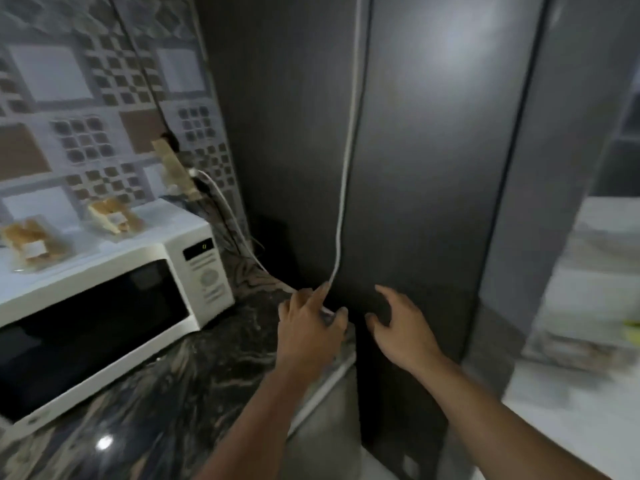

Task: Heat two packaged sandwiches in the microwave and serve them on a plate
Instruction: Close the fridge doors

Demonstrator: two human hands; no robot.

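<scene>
Low in the middle, left hand (308, 327) fingers pinch the fridge door (415, 202) edge, right hand (401, 327) fingers spread; a slip could bump the microwave (104, 306)

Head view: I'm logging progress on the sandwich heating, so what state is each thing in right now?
Microwave: door closed, dark inside.
Left packaged sandwich: still wrapped, lying on top of the microwave.
Right packaged sandwich: still wrapped, on top of the microwave.
Refrigerator: door closed.
Left hand: fingers at the refrigerator door edge, grip unclear.
Right hand: open, fingers spread near the door.
</scene>
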